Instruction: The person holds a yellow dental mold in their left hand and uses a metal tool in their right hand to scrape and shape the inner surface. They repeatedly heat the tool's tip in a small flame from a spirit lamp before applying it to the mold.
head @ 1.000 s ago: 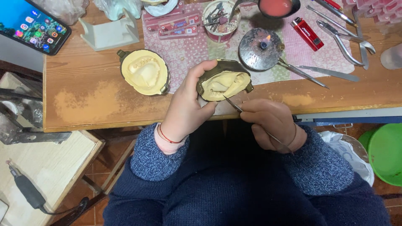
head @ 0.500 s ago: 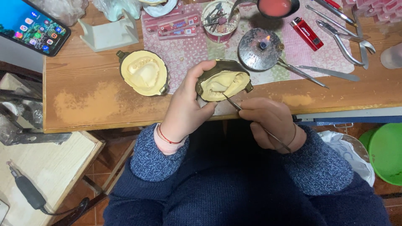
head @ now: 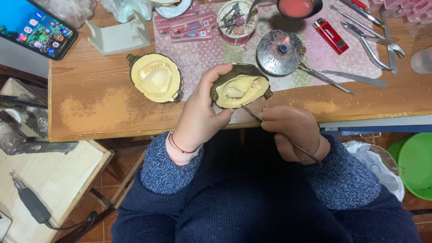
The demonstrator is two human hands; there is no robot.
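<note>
The left hand (head: 200,119) grips the yellow mold (head: 240,90) at the table edge (head: 135,130). The right hand (head: 294,135) pinches a thin metal tool (head: 252,112). Its tip points toward ten o'clock, touching the mold's bottom rim.

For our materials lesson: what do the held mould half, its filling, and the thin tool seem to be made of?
The mould half in the left hand looks like dull, brass-coloured metal, judging by its dark olive rim. Its filling seems matte, pale-yellow plaster or wax. The thin tool in the right hand looks like bare steel: grey, slightly shiny.
</note>
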